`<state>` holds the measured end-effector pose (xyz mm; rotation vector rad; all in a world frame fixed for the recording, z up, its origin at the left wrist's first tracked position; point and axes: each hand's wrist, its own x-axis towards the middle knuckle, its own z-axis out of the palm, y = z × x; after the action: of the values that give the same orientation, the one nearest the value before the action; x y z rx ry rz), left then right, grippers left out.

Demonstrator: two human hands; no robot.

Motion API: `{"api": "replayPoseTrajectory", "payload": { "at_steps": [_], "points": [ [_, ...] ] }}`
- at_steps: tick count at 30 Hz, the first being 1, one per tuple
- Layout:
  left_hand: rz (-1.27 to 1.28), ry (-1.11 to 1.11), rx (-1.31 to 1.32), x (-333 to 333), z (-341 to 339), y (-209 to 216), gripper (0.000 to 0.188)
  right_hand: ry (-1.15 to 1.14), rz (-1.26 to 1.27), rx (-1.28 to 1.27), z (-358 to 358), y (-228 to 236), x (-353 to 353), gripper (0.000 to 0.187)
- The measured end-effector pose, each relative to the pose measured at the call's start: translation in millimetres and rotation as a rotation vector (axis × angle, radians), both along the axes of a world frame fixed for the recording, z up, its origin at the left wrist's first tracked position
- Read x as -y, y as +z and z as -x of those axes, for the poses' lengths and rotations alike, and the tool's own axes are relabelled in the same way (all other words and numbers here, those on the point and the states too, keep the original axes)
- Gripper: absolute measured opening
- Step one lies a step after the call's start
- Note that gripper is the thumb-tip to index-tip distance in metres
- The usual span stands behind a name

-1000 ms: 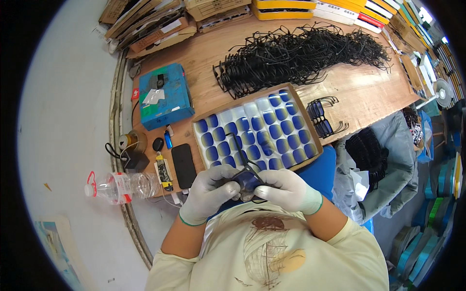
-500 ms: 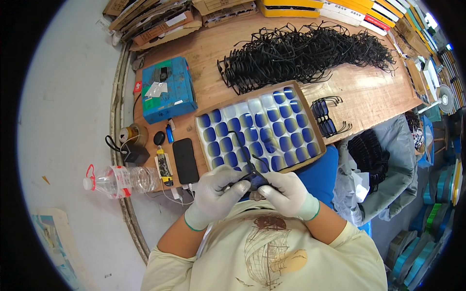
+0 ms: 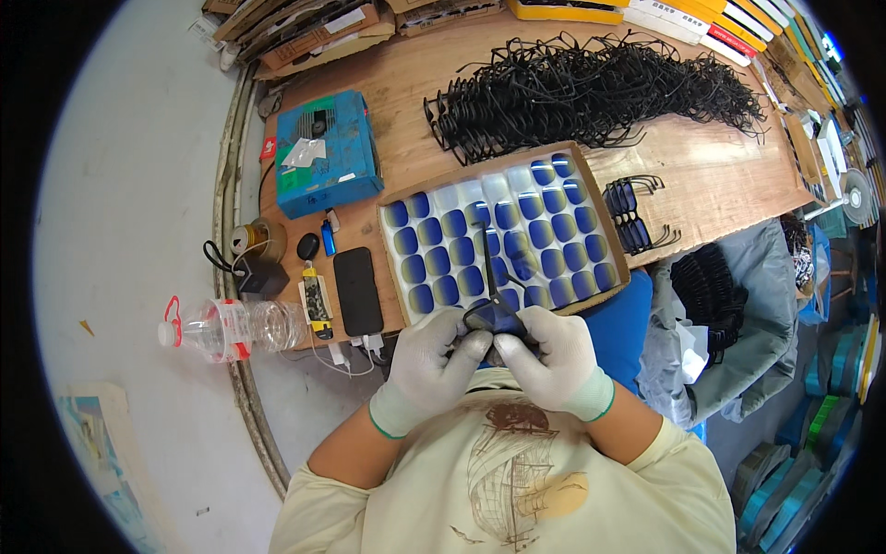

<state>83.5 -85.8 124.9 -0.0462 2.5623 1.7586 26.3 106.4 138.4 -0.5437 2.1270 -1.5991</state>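
In front of my chest, both gloved hands hold one pair of dark-framed eyeglasses [image 3: 495,319]. My left hand [image 3: 425,365] is closed on the left side of the frame, and my right hand [image 3: 559,362] pinches the right side. Both thumbs press close together at the lower edge. The temples stick out away from me over a shallow cardboard box [image 3: 604,220]. Rows of blue-to-yellow tinted lenses [image 3: 508,215] lie in that box. My fingers hide part of the frame.
A large heap of black glasses frames [image 3: 591,92] covers the back of the table. Glasses [image 3: 631,229] lie right of the box. At left are a blue box [image 3: 328,157], a phone [image 3: 357,291], a yellow cutter [image 3: 317,305] and a plastic bottle [image 3: 235,330]. A grey-lined bin [image 3: 761,309] stands at right.
The glasses have turned in my hands and moved slightly away from my chest, their temples now pointing more straight ahead. My thumbs have come closer together. The whole view has shifted a little.
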Motion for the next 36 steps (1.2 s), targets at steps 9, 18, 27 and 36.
{"api": "replayPoseTrajectory", "payload": {
  "at_steps": [9,18,27,36],
  "points": [
    [-0.874,0.409,0.121,-2,2,-11,0.026,0.0,0.026,-0.175,21,-4,-11,0.028],
    [-1.043,0.268,0.232,2,-2,-11,0.033,0.07,0.167,0.367,17,-6,-23,0.029],
    [-1.001,0.273,0.233,3,-6,-11,0.032,0.075,0.008,0.274,13,15,-21,0.023],
    [-0.388,-0.057,0.131,8,-1,-4,0.026,0.509,0.235,0.076,15,-17,-23,0.059]
  ]
}}
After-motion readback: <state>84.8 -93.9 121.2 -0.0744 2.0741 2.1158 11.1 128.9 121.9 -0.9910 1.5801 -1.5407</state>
